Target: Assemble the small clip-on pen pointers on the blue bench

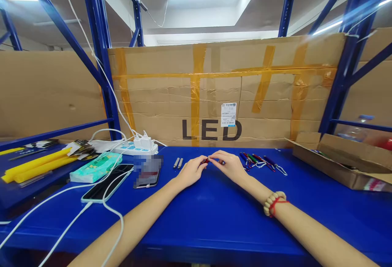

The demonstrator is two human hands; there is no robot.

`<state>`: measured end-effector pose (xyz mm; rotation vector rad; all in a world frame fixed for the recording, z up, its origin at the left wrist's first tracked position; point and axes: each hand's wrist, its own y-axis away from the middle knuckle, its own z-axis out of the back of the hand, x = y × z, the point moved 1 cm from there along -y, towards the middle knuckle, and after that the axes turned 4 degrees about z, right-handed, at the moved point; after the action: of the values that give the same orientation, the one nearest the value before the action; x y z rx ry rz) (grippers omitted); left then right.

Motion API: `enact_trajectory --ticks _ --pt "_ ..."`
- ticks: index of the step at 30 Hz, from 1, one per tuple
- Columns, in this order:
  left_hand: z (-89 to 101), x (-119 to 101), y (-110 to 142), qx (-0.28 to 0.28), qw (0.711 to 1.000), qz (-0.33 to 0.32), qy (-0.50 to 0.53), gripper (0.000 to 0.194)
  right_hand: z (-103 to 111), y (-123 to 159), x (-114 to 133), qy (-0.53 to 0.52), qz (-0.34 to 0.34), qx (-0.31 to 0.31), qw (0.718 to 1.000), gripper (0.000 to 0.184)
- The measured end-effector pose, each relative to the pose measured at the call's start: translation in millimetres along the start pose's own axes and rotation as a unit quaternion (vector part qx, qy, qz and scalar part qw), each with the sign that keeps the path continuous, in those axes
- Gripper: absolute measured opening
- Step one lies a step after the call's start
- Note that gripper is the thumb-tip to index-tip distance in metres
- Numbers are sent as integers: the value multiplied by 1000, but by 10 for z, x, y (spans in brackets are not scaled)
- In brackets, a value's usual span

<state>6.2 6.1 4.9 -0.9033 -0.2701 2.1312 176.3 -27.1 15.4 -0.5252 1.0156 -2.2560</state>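
My left hand [192,171] and my right hand [229,167] meet above the middle of the blue table, fingertips almost touching. Between the pinched fingers of the left shows a small dark red piece [205,161]; the fingers hide most of it. The right hand is also closed in a pinch at its end, and a small dark tip [223,162] sticks out beside its fingers. Two short silver sticks [178,163] lie left of my left hand. Right of my right hand are several slim red, green and blue pen-like things [251,160] with cord loops.
A phone [107,183] with a white cable and a second phone [149,178] lie at left. Behind them are a green tissue pack [96,167], a power strip [128,149] and yellow rods [43,167]. An open cardboard box [337,169] stands at right; large cardboard [162,107] backs the table.
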Motion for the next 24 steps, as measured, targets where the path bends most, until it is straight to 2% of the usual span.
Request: enact_trajectory --ticks 4,11,19,24 --pt "19 -35 21 -2 1000 15 -8 21 -33 4 13 -18 -15 -15 1000 32" --pt "-2 -86 32 -14 999 33 -25 21 -7 4 51 -4 7 -47 999 29" --pt "77 -27 17 1 998 5 -64 20 -28 9 45 17 45 -26 998 26" --pt "103 4 26 6 998 9 -69 20 -41 10 47 11 47 -17 999 24"
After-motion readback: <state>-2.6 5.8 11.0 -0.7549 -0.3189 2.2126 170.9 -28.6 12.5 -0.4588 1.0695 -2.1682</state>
